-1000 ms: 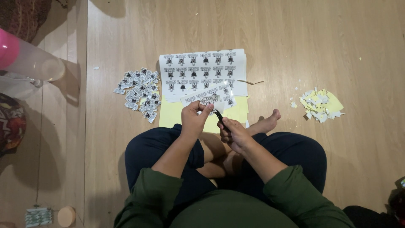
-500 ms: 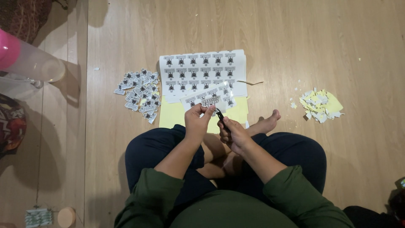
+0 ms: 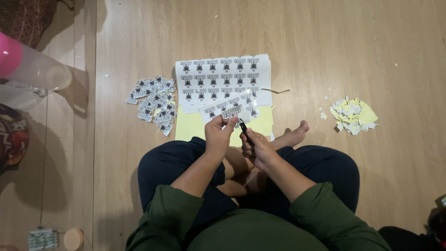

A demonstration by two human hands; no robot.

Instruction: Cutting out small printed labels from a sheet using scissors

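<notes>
- Cutting small labels from a printed strip (image 3: pixel 228 110) looks like the step in hand; next, the blades need lining up on the gap between prints.
- Left hand (image 3: pixel 219 132) pinches the strip's near edge.
- Right hand (image 3: pixel 257 149) is closed around dark scissors (image 3: pixel 243 126), just beside the strip.

Dark green long sleeves pushed up the forearms, navy trousers, bare feet

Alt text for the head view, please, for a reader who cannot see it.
Seated cross-legged on a wooden floor, a person holds a printed strip in the left hand and cuts it with scissors in the right hand. Cut-out labels lie left, scraps right.
</notes>
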